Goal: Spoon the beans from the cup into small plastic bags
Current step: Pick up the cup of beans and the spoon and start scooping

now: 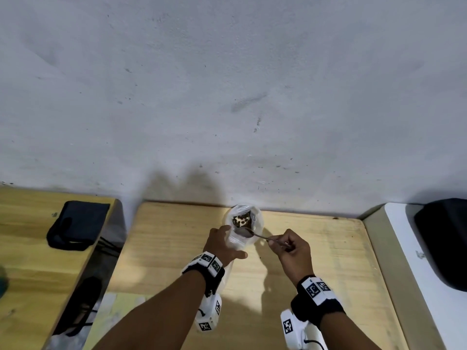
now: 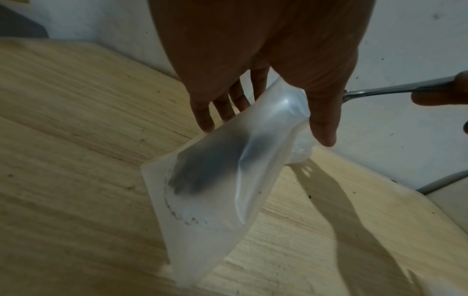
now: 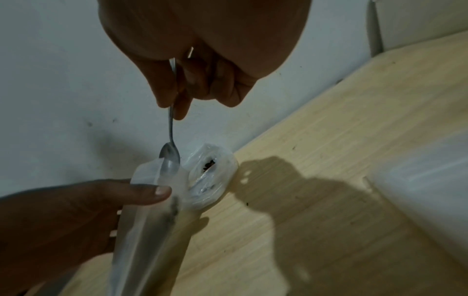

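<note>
A clear plastic cup (image 1: 242, 218) of speckled beans (image 1: 241, 220) stands by the wall on the wooden table (image 1: 316, 248). My left hand (image 1: 222, 245) holds a small translucent plastic bag (image 1: 236, 242) just in front of it, thumb (image 2: 324, 120) on one side and fingers (image 2: 202, 116) on the other. A dark clump of beans (image 2: 202, 174) lies inside the bag (image 2: 215, 200). My right hand (image 1: 290, 248) pinches a metal spoon (image 1: 255, 234) by its handle. The spoon's bowl (image 3: 169, 158) dips into the bag's mouth (image 3: 152, 176), next to the cup (image 3: 212, 176).
A second wooden table at the left carries a dark blue pouch (image 1: 78, 224), with a gap (image 1: 111, 248) between the tables. A white surface (image 1: 409, 261) with a black object (image 1: 444, 241) borders the right side. A grey wall (image 1: 227, 97) rises directly behind the cup.
</note>
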Tool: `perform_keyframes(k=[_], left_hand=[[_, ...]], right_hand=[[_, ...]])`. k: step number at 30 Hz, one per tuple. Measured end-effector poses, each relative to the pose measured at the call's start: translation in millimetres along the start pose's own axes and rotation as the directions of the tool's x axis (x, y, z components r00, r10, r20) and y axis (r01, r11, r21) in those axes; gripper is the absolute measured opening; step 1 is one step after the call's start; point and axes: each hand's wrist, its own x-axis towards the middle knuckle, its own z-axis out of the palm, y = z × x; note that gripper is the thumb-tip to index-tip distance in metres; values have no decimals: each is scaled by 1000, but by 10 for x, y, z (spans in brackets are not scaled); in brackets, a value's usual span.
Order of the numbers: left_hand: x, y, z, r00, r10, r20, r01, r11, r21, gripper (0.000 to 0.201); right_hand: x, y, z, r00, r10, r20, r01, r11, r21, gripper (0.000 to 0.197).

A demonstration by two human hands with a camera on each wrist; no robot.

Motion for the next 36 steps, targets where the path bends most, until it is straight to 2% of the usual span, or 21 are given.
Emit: perform_keyframes(k=[2, 4, 8, 10, 14, 17, 20, 24, 25, 27, 29, 31, 33, 36], left_hand=[[-7, 14, -6, 1000, -7, 0, 7, 1000, -4, 103], [-12, 20, -6, 1000, -13, -4, 13, 1000, -15, 103], [-53, 7, -16, 1000, -27, -14, 27, 998, -53, 101], [-74, -19, -30, 999, -31, -22, 29, 997, -75, 100], [-122, -53, -90, 998, -34, -51, 25, 987, -158, 97], [-171, -35, -149, 998, -33, -61, 20, 978, -209, 99], [-208, 15, -222, 997, -19, -76, -1, 968, -250, 106], [-255, 117, -335, 994, 28, -106, -54, 966, -255, 112], [-265, 156, -364, 993, 42, -114, -70, 964, -257, 112], [-289, 241, -427, 988, 75, -137, -110, 956, -272, 106], [-294, 322, -480, 981, 110, -162, -154, 944, -290, 101], [-298, 404, -527, 976, 152, -159, -193, 940, -282, 98], [-316, 481, -571, 971, 193, -140, -226, 930, -288, 94], [-359, 581, -614, 963, 245, -108, -267, 917, -298, 95]], right_hand=[[16, -9, 4, 1000, -12, -18, 12, 1000, -13, 30], [74, 2, 1, 995, 16, -102, -15, 1000, 2, 29], [255, 34, 15, 929, 261, -262, -215, 958, 191, 17], [320, 26, 57, 894, 361, -264, -311, 927, 211, 17], [379, 28, 188, 874, 444, -199, -423, 895, 139, 16], [371, 71, 270, 865, 485, -125, -471, 873, 124, 15], [341, 151, 260, 863, 498, -90, -499, 867, 14, 14], [267, 164, 125, 860, 490, -145, -509, 845, -163, 31], [245, 147, 86, 856, 487, -174, -512, 843, -163, 36], [185, 46, 44, 868, 446, -217, -473, 876, -92, 31], [126, -119, 52, 929, 340, -145, -346, 938, -17, 22], [69, -381, 92, 981, 188, 44, -189, 982, 27, 31], [46, -675, 144, 968, 66, 240, -70, 998, 5, 41], [113, -972, 198, 904, 26, 426, 38, 989, -142, 38]])
